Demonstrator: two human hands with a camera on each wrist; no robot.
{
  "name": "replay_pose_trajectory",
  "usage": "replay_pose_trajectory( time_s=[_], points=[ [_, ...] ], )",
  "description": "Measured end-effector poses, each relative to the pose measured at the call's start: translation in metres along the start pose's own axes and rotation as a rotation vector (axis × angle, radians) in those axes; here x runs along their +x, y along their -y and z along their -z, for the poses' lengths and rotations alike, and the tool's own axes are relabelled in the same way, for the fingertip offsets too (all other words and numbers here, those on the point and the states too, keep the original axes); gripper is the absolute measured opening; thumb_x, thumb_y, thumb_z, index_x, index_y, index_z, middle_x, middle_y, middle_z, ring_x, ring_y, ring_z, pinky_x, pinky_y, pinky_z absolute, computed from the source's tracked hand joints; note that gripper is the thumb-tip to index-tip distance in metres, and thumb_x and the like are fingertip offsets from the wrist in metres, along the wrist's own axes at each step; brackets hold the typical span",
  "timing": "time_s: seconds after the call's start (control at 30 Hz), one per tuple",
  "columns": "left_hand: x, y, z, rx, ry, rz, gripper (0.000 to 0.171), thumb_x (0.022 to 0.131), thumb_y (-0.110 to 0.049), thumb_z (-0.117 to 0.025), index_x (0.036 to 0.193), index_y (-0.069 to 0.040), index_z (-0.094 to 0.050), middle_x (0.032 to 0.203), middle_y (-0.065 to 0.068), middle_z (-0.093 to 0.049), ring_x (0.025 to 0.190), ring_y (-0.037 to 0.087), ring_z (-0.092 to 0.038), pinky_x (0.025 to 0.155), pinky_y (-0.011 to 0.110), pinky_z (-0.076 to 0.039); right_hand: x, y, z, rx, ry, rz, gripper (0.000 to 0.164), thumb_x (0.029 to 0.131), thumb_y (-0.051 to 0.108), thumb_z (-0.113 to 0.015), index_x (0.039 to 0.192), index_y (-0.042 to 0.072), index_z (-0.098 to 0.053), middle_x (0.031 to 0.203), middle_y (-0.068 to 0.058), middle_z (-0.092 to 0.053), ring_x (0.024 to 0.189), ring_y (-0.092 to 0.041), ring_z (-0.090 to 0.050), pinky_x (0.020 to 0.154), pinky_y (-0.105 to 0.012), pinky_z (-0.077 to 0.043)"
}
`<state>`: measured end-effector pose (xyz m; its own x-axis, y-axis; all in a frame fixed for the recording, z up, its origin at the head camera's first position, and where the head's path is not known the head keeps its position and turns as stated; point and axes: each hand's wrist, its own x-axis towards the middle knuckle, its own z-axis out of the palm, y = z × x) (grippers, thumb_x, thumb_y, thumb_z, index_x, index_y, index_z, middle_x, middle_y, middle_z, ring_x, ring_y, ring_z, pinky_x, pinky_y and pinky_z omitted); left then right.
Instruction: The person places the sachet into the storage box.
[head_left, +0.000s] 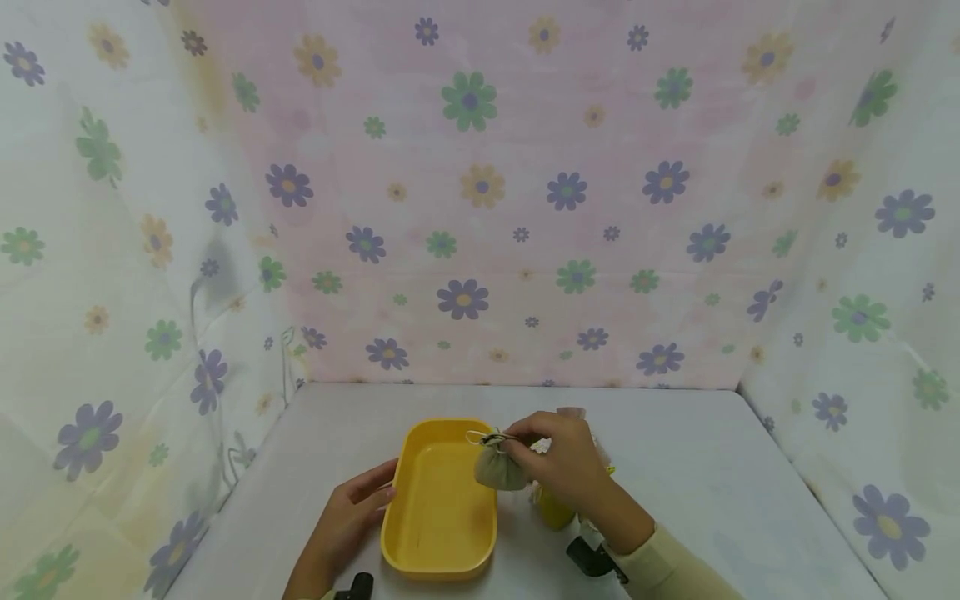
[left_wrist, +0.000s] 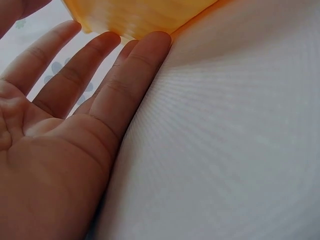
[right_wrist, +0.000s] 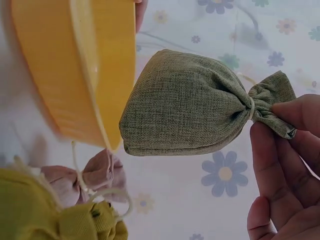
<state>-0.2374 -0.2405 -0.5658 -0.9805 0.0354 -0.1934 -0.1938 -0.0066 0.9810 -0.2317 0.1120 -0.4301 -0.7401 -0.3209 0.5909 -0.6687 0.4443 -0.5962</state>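
Between thumb and fingers, my right hand [head_left: 562, 458] pinches the gathered neck of a grey-green cloth drawstring pouch [right_wrist: 185, 105]. In the head view the pouch hangs over the right rim of a yellow rectangular tray [head_left: 438, 500]. Nothing lies inside the tray. My left hand [head_left: 352, 512] is at the tray's left side, and its outstretched fingers [left_wrist: 135, 65] reach the outer wall in the left wrist view. A mustard-yellow pouch [right_wrist: 30, 205] and a dusty-pink pouch [right_wrist: 82, 177] lie to the right of the tray, partly hidden behind my right hand in the head view.
The tray stands on a white table [head_left: 675, 450]. Flower-printed cloth [head_left: 480, 208] encloses the table at the back and on both sides. A dark wrist strap device [head_left: 592, 557] sits on my right wrist, and another [head_left: 356, 586] on the left.
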Motion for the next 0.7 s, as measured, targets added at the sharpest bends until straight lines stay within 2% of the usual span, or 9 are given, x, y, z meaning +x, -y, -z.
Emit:
replay_pose_trajectory(
  time_s=[0.1, 0.13, 0.17, 0.3, 0.37, 0.43, 0.7],
  points=[
    [0.000, 0.000, 0.000, 0.002, -0.001, 0.002, 0.061, 0.087, -0.036, -0.083, 0.142, -0.019, -0.065, 0.149, 0.002, -0.061, 0.136, 0.025, -0.059, 0.098, 0.035, -0.060, 0.009, 0.002, -0.007, -0.006, 0.009, -0.012, 0.007, 0.092, 0.020, -0.080, 0.097, 0.025, -0.080, 0.089, 0.020, -0.074, 0.078, 0.003, -0.067, 0.068, -0.028, -0.062],
    [-0.001, -0.001, 0.000, 0.003, -0.001, 0.005, 0.060, 0.087, -0.036, -0.083, 0.142, -0.019, -0.065, 0.149, 0.001, -0.061, 0.136, 0.025, -0.059, 0.098, 0.035, -0.060, 0.012, 0.003, -0.009, -0.016, 0.011, -0.020, 0.006, 0.092, 0.021, -0.080, 0.097, 0.025, -0.080, 0.089, 0.020, -0.073, 0.078, 0.004, -0.067, 0.074, -0.031, -0.061],
    [-0.001, -0.001, 0.000, 0.005, 0.000, 0.006, 0.061, 0.087, -0.036, -0.083, 0.142, -0.019, -0.065, 0.149, 0.001, -0.060, 0.136, 0.025, -0.059, 0.098, 0.035, -0.060, 0.014, 0.003, -0.011, -0.020, 0.015, -0.030, 0.006, 0.092, 0.022, -0.080, 0.097, 0.025, -0.080, 0.090, 0.020, -0.073, 0.079, 0.005, -0.067, 0.074, -0.031, -0.061],
    [-0.001, -0.001, 0.000, 0.020, -0.001, 0.007, 0.062, 0.086, -0.038, -0.084, 0.142, -0.019, -0.064, 0.149, 0.001, -0.061, 0.135, 0.024, -0.060, 0.098, 0.034, -0.060, 0.025, 0.004, -0.022, -0.034, 0.027, -0.038, 0.005, 0.092, 0.025, -0.080, 0.098, 0.025, -0.080, 0.093, 0.018, -0.074, 0.081, 0.004, -0.067, 0.078, -0.028, -0.061],
    [0.000, -0.001, 0.000, 0.027, -0.005, 0.007, 0.062, 0.086, -0.039, -0.084, 0.142, -0.020, -0.065, 0.149, 0.001, -0.061, 0.135, 0.023, -0.060, 0.098, 0.034, -0.060, 0.030, 0.002, -0.028, -0.014, 0.032, -0.040, 0.006, 0.092, 0.024, -0.080, 0.098, 0.024, -0.081, 0.093, 0.016, -0.075, 0.082, 0.002, -0.068, 0.072, -0.028, -0.063],
    [0.000, -0.002, 0.000, 0.033, -0.008, 0.008, 0.063, 0.085, -0.040, -0.084, 0.142, -0.020, -0.065, 0.148, 0.001, -0.061, 0.135, 0.023, -0.060, 0.098, 0.033, -0.060, 0.035, 0.000, -0.034, -0.004, 0.034, -0.044, 0.006, 0.093, 0.024, -0.079, 0.098, 0.023, -0.081, 0.093, 0.016, -0.075, 0.082, 0.001, -0.069, 0.072, -0.027, -0.063],
    [0.000, -0.001, -0.001, 0.037, -0.020, 0.019, 0.066, 0.084, -0.041, -0.085, 0.142, -0.017, -0.064, 0.149, 0.003, -0.061, 0.136, 0.026, -0.059, 0.099, 0.036, -0.059, 0.046, -0.008, -0.059, 0.014, 0.085, -0.139, 0.006, 0.094, 0.027, -0.078, 0.098, 0.024, -0.081, 0.090, 0.017, -0.075, 0.080, 0.001, -0.068, 0.071, -0.021, -0.059]
  ],
)
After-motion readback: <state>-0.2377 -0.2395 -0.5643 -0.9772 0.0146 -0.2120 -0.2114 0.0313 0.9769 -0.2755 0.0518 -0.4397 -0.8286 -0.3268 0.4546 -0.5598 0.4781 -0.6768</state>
